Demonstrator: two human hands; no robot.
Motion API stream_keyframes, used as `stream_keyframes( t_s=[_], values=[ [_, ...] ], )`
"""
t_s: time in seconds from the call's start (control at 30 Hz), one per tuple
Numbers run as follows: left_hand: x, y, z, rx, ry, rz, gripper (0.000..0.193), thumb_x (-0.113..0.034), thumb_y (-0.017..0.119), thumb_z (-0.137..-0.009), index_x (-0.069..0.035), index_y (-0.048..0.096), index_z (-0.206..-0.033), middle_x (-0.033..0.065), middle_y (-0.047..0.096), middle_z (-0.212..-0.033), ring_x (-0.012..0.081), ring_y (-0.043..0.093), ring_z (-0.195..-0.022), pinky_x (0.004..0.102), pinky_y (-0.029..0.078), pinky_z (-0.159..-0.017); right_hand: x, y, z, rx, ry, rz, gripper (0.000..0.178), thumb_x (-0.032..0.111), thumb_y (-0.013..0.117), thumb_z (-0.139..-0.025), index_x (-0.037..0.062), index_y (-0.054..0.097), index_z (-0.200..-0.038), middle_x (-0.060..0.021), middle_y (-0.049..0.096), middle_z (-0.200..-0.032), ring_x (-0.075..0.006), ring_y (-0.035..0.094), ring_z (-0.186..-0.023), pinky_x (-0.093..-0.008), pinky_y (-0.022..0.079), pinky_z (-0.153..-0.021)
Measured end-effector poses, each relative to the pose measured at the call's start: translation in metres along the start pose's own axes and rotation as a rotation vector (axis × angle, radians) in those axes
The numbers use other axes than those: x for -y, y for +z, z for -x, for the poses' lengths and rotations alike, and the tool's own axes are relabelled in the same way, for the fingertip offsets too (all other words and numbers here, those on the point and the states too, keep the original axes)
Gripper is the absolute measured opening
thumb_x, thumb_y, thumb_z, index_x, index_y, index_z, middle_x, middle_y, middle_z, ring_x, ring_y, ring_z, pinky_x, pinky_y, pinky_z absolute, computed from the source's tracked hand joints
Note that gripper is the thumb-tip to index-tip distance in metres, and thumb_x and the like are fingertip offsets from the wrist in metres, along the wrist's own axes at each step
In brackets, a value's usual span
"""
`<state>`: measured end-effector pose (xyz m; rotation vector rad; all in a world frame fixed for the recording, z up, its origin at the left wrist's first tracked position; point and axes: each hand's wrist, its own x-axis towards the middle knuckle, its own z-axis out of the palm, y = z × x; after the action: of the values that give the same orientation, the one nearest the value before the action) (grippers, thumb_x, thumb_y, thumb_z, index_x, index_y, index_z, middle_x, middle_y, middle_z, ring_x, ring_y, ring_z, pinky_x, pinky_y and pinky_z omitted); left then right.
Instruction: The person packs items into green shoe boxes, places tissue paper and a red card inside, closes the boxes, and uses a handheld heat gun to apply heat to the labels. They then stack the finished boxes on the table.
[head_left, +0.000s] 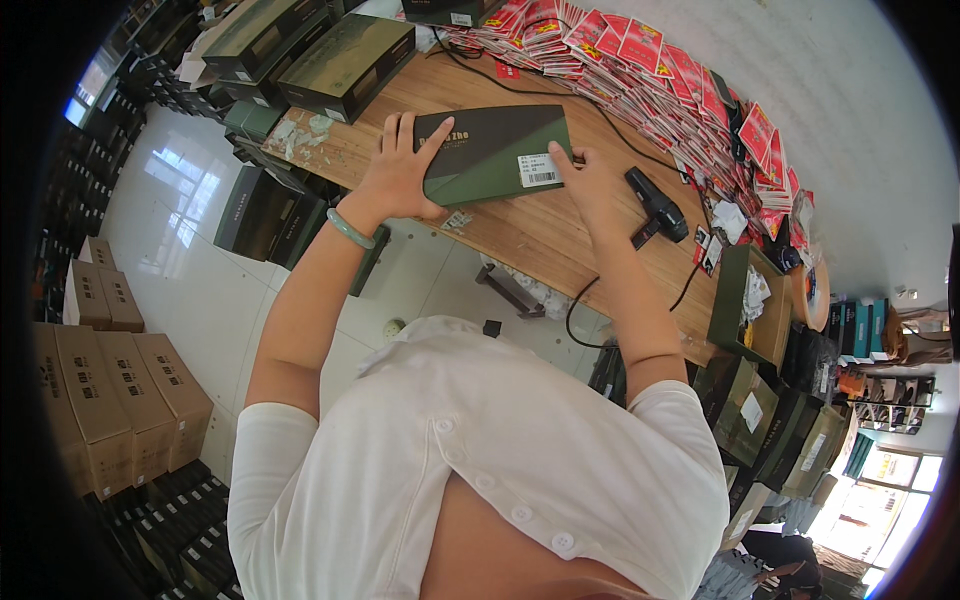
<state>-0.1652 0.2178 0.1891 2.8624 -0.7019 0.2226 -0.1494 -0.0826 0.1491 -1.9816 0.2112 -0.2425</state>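
Note:
A dark brown and green shoebox (490, 140) is held between my two hands over the near edge of the wooden table (540, 238). My left hand (398, 175) grips its left end, thumb along the top side and fingers spread around the corner. At the right end, my right hand (588, 185) presses its thumb on the box beside a white barcode label (538, 171); its other fingers are partly hidden. A black hair dryer (658, 208) lies on the table to the right of my right hand. A pale green bangle (350, 229) circles my left wrist.
Stacked shoeboxes (348, 68) stand at the table's far left, near paper scraps (298, 138). Red printed packets (640, 45) line the back edge, with a black cable in front. An open green box (728, 300) and a tape roll (812, 296) sit right; brown cartons (100, 400) left.

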Motion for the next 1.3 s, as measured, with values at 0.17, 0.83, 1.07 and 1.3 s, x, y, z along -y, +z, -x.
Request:
stream_keyframes(
  t_s=[0.17,0.83,1.07,1.3],
  values=[
    [-0.002,0.000,-0.001,0.013,-0.010,-0.038,0.126,-0.041,0.087,-0.050,-0.028,0.018,-0.154,0.0294,0.020,-0.147,0.0520,0.017,-0.137,0.0601,0.033,-0.107,0.012,0.032,0.017,-0.166,-0.028,0.316,0.069,0.050,0.081,-0.071,-0.0044,0.058,-0.108,-0.0211,0.059,-0.106,-0.0348,0.058,-0.101,-0.0449,0.047,-0.086],
    [-0.004,0.000,0.004,-0.004,0.000,0.028,0.126,-0.038,0.088,-0.050,-0.028,0.019,-0.154,0.0291,0.020,-0.147,0.0517,0.016,-0.138,0.0600,0.035,-0.106,-0.020,0.044,0.047,-0.257,-0.276,0.038,0.083,0.035,0.084,-0.072,-0.0015,0.044,-0.134,-0.0203,0.051,-0.123,-0.0368,0.044,-0.120,-0.0487,0.035,-0.102],
    [-0.007,-0.003,0.002,0.025,-0.016,0.016,0.125,-0.037,0.088,-0.049,-0.026,0.021,-0.154,0.0283,0.020,-0.147,0.0506,0.016,-0.138,0.0582,0.033,-0.108,-0.046,0.020,0.033,0.008,-0.110,-0.501,0.064,0.018,0.077,-0.083,-0.0027,0.049,-0.137,-0.0122,0.059,-0.123,-0.0208,0.056,-0.110,-0.0338,0.045,-0.096],
    [-0.005,0.004,0.005,-0.009,0.015,0.001,0.123,-0.048,0.084,-0.051,-0.029,0.020,-0.154,0.0289,0.021,-0.147,0.0517,0.016,-0.138,0.0609,0.035,-0.104,-0.037,0.003,0.035,0.070,-0.018,-0.641,0.047,0.009,0.068,-0.091,-0.0030,0.054,-0.134,-0.0099,0.061,-0.126,-0.0152,0.059,-0.107,-0.0281,0.047,-0.093]
  ],
)
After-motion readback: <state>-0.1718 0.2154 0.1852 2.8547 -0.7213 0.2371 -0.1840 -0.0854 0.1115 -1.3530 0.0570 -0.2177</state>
